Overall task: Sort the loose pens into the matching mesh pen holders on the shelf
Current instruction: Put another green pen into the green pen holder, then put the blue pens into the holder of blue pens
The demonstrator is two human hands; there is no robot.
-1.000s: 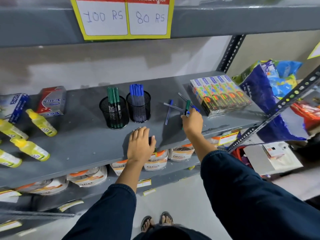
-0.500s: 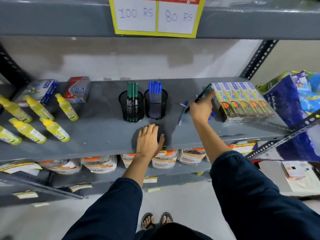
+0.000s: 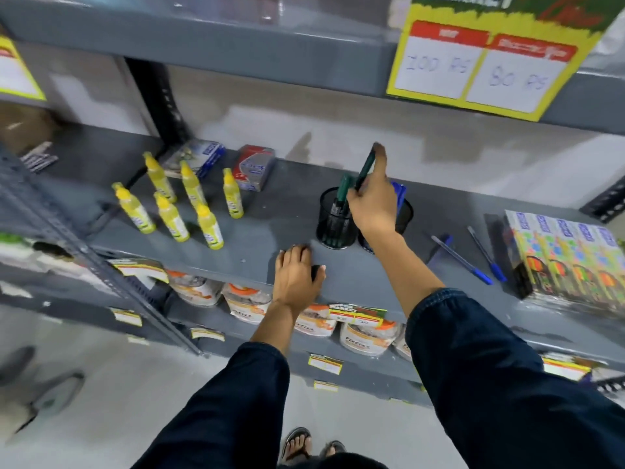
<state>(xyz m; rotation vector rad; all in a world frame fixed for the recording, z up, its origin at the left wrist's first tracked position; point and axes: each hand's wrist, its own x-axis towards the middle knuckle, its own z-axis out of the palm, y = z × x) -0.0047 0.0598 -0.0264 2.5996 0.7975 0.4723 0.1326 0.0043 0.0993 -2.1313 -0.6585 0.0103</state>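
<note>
The person stands at the shelf (image 3: 270,238) with the right hand (image 3: 373,206) raised over the two black mesh holders, fingers pinched closed on a green pen (image 3: 366,167) that points up and away, tilted. It hangs just above the left holder (image 3: 334,225), the one already stocked with green pens (image 3: 343,189), so the step in hand looks like dropping a green pen into its matching cup. The next move, I'd judge, calls for tipping the pen closer to upright, lining its lower end with the open mouth beside the pens already standing there, and letting go without knocking the light cup over.

The left hand (image 3: 296,275) lies palm down on the front edge of the shelf, fingers loosely curled, gripping nothing that I can make out; it seems to be there only as a brace.

The right holder (image 3: 404,214) sits touching or just beside the green one and is mostly hidden behind the wrist; blue pens (image 3: 399,194) show above its rim. Two loose blue pens (image 3: 463,260) lie flat on the shelf to the right, near a row of colourful boxes (image 3: 568,255), well apart from the holders, with a separate blue cap-like piece close by. Those remain to be sorted, so the job is well along but not finished.
</note>
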